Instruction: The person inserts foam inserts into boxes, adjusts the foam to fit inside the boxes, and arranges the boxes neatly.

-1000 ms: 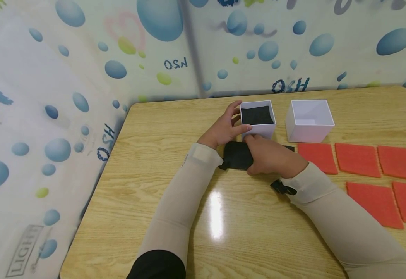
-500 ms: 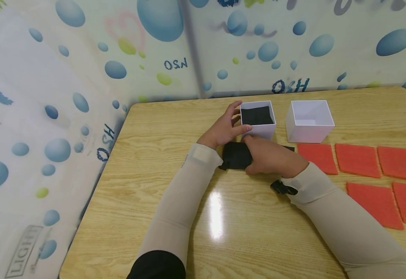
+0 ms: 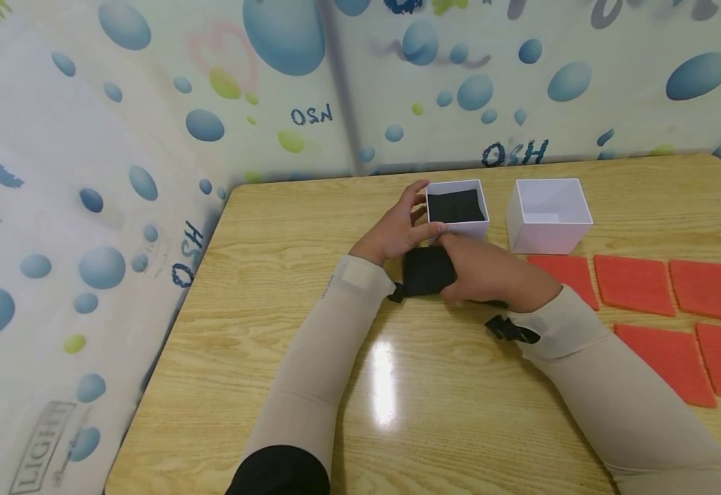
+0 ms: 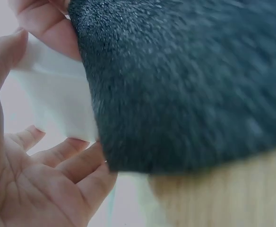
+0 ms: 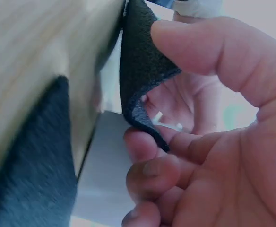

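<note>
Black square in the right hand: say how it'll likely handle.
The black square is probably floppy, as it curls where the right hand pinches it. Its edge looks thin, so it is likely light. Its fuzzy surface suggests it won't slip easily.

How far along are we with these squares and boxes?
Looks done: at least one black square lies inside the left white box, held by the left hand.
In hand: the right hand pinches another black square, outside the box.
Probably left: another black piece and the red squares; none shows inside the right white box.
</note>
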`<state>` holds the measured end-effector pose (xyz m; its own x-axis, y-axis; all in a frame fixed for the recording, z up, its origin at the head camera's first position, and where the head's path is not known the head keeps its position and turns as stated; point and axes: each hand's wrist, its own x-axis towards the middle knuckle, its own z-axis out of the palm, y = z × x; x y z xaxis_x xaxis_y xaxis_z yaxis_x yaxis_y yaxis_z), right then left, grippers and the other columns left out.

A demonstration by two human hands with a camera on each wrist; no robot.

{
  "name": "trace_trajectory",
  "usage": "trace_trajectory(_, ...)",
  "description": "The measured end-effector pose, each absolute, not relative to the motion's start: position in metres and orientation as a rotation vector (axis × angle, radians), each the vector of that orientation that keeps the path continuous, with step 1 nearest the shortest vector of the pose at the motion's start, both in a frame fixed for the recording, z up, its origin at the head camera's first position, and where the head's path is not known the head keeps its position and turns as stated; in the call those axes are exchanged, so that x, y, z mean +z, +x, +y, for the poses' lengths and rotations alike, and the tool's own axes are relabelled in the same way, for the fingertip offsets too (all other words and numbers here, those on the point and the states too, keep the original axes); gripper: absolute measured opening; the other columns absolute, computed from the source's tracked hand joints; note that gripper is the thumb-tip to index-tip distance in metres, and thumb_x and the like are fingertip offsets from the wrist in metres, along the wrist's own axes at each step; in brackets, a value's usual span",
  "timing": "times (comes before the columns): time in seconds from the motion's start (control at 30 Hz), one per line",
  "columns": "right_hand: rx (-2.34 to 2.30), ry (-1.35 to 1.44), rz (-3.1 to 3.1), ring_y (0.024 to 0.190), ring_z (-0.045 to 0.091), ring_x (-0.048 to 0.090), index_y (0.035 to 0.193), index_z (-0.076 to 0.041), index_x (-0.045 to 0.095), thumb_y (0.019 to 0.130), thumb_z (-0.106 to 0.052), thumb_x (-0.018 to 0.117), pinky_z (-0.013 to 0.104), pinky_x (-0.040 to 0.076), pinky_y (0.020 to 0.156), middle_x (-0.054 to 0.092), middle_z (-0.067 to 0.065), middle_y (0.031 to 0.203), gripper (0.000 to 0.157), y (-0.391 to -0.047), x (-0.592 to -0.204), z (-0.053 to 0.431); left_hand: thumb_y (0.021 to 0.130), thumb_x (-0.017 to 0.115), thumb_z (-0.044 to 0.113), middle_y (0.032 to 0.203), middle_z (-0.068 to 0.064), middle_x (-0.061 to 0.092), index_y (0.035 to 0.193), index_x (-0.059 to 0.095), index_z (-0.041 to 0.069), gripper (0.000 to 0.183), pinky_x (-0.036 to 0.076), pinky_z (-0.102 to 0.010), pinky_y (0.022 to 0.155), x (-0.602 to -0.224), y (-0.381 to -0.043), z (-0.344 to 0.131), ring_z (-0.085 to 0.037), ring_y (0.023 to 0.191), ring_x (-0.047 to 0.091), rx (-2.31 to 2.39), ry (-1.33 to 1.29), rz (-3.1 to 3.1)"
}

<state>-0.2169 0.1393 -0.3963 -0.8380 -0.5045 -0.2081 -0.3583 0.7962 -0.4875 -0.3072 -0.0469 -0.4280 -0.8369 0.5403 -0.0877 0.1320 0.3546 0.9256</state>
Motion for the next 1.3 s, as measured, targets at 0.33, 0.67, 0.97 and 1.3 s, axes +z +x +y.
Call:
trace_trajectory(0.33,-0.621,-0.752,2.635,0.109,0.03,0.059,0.149,0.002,0.049,0.083,-0.021,0.083,0.049,0.051,0.096,0.062,0.018,0.134,0.078,-0.214,-0.373,0.153,0.099,0.077,0.028,0.172,-0.009,0.025,0.169,0.01,0.028,0.097,0.027,-0.041,0.129,-0.428,-0.307,-0.046,-0.033,0.16,0.027,1.484,0.564,2.236)
trace_trajectory(0.67,-0.727,-0.694,2.569,0.084,0.022,0.054,0.152,-0.007,0.051,0.093,-0.021,0.075,0.037,0.044,0.069,0.064,0.008,0.109,0.065,-0.211,-0.348,0.18,0.099,0.077,0.032,0.172,-0.007,0.024,0.168,0.01,0.031,0.097,0.027,-0.042,0.129,-0.427,-0.306,-0.046,-0.032,0.161,0.025,1.474,0.537,2.232)
trace_trajectory(0.97,-0.879,-0.633,2.674,0.074,0.023,0.048,0.15,-0.008,0.054,0.093,-0.014,0.071,0.036,0.038,0.062,0.06,0.007,0.102,0.06,-0.214,-0.337,0.204,0.101,0.074,0.03,0.172,-0.01,0.026,0.168,0.009,0.028,0.094,0.03,-0.042,0.128,-0.427,-0.306,-0.046,-0.032,0.16,0.028,1.453,0.553,2.254)
trace_trajectory(1.3,-1.043,-0.415,2.859,0.084,0.03,0.049,0.161,-0.007,0.038,0.097,-0.025,0.067,0.04,0.041,0.064,0.055,0.018,0.126,0.073,-0.227,-0.347,0.204,0.102,0.071,0.017,0.172,-0.011,0.023,0.168,0.01,0.028,0.091,0.03,-0.04,0.128,-0.428,-0.308,-0.046,-0.032,0.161,0.025,1.494,0.541,2.204)
